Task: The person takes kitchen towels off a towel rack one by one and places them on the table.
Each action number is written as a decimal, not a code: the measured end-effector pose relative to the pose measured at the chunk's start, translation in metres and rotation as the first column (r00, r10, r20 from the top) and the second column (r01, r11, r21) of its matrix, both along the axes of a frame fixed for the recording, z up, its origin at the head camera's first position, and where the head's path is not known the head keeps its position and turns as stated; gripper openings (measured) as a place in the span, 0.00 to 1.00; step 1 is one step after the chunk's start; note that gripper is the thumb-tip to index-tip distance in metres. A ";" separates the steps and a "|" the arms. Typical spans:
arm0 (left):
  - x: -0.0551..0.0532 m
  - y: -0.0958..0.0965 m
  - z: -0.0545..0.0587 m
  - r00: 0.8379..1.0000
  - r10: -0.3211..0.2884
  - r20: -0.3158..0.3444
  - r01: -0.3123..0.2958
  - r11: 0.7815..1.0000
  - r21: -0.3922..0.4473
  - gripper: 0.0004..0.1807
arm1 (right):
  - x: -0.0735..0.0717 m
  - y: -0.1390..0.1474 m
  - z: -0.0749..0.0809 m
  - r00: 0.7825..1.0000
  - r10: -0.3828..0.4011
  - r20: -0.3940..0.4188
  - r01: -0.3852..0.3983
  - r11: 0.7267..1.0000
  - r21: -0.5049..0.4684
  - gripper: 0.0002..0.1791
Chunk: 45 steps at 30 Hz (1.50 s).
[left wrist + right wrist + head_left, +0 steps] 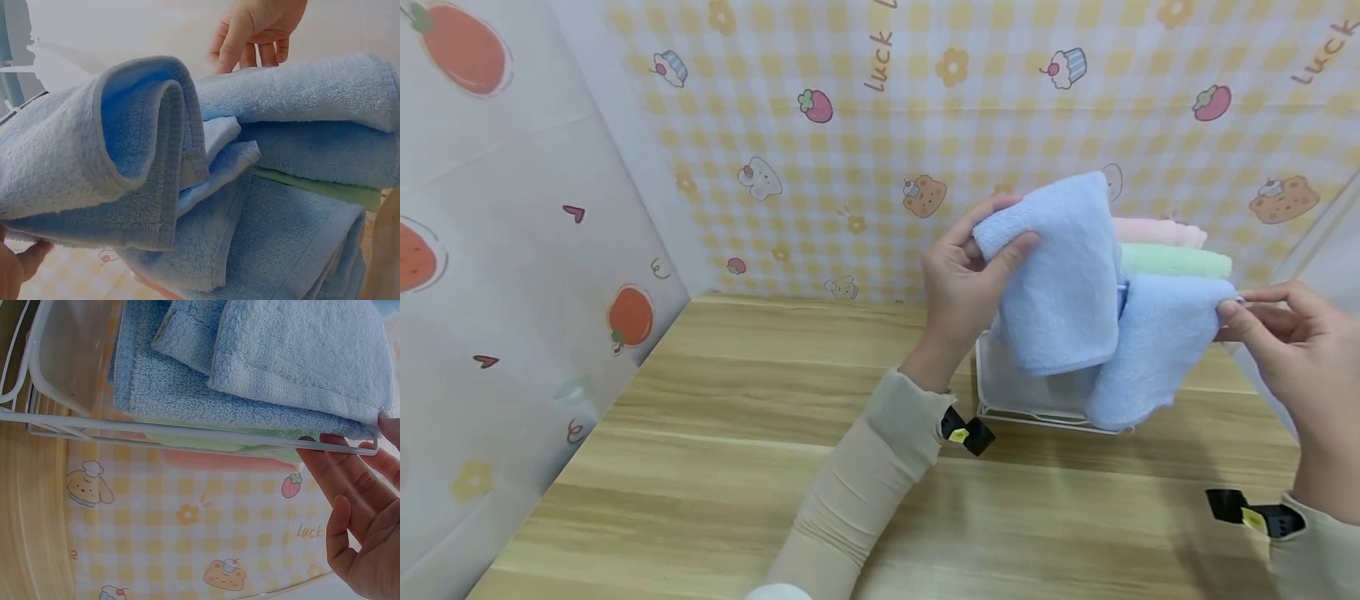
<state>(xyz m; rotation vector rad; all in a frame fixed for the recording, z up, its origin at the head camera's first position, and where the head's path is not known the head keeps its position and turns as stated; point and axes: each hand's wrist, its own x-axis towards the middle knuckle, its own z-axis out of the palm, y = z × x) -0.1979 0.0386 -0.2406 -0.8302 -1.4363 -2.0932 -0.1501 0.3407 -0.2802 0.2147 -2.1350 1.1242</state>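
My left hand (962, 279) grips a folded light-blue towel (1060, 275) by its upper left edge and holds it up over the left part of a white wire rack (1052, 421). Another blue towel (1172, 342) hangs over the rack's front bar, to the right of the held one. At that hanging towel's upper right corner, my right hand (1292, 333) pinches the edge, thumb in front. In the right wrist view, its fingers (350, 469) pass behind the rack's wire end. The held towel's folded layers show in the left wrist view.
Behind the blue towels hang a green towel (1180, 260) and a pink towel (1157, 232). A white tray (992, 375) sits in the rack's base. The rack stands on a wooden table (737, 433), before a yellow checked backdrop (850, 150). A white patterned sheet (527, 250) covers the left side.
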 end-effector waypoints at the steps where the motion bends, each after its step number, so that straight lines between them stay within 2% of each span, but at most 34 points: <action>1: 0.000 0.000 0.000 1.000 0.008 -0.005 -0.008 1.000 0.016 0.20 | 0.000 0.000 0.000 1.000 -0.002 0.001 0.002 1.000 -0.003 0.14; 6: -0.002 -0.004 0.000 0.997 0.074 0.001 -0.073 0.992 0.103 0.20 | -0.001 -0.002 0.000 1.000 -0.010 0.014 0.010 1.000 -0.008 0.12; 11: -0.001 -0.011 -0.002 0.990 0.139 -0.008 -0.135 0.975 0.174 0.20 | -0.001 -0.003 0.001 0.999 -0.032 0.029 0.032 0.999 -0.004 0.12; 14: -0.002 -0.017 -0.003 0.986 0.167 0.010 -0.165 0.964 0.208 0.20 | -0.001 -0.004 0.001 0.999 -0.034 0.027 0.034 0.999 -0.006 0.12; 20: -0.005 -0.033 -0.006 0.979 0.197 0.062 -0.206 0.937 0.282 0.19 | -0.002 -0.004 0.001 1.000 -0.021 0.013 0.021 1.000 -0.004 0.12; 23: -0.004 -0.043 -0.004 0.975 0.210 0.077 -0.223 0.915 0.335 0.19 | -0.002 -0.004 0.001 1.000 -0.014 0.013 0.014 1.000 -0.009 0.12; 26: -0.004 -0.055 0.000 0.969 0.237 0.073 -0.246 0.891 0.382 0.19 | -0.002 -0.002 0.000 1.000 -0.002 0.013 0.002 1.000 -0.015 0.12; 28: -0.004 -0.064 0.002 0.965 0.253 0.065 -0.257 0.884 0.391 0.19 | -0.002 -0.001 0.000 1.000 0.005 0.008 -0.005 1.000 -0.014 0.11; 32: -0.006 -0.078 0.000 0.959 0.276 0.057 -0.279 0.897 0.344 0.19 | -0.001 0.001 0.000 1.000 0.019 0.002 -0.019 1.000 -0.008 0.10; 36: -0.010 -0.092 -0.008 0.950 0.307 0.053 -0.310 0.912 0.269 0.20 | -0.001 0.002 -0.002 0.999 0.033 0.007 -0.033 0.999 -0.006 0.11; 41: -0.015 -0.114 -0.021 0.940 0.338 0.035 -0.340 0.929 0.145 0.19 | -0.001 0.002 -0.003 0.999 0.046 0.002 -0.046 0.999 -0.008 0.10; 45: -0.017 -0.132 -0.029 0.941 0.337 0.043 -0.338 0.941 0.025 0.18 | -0.001 0.001 -0.002 0.998 0.056 -0.010 -0.056 0.998 -0.008 0.09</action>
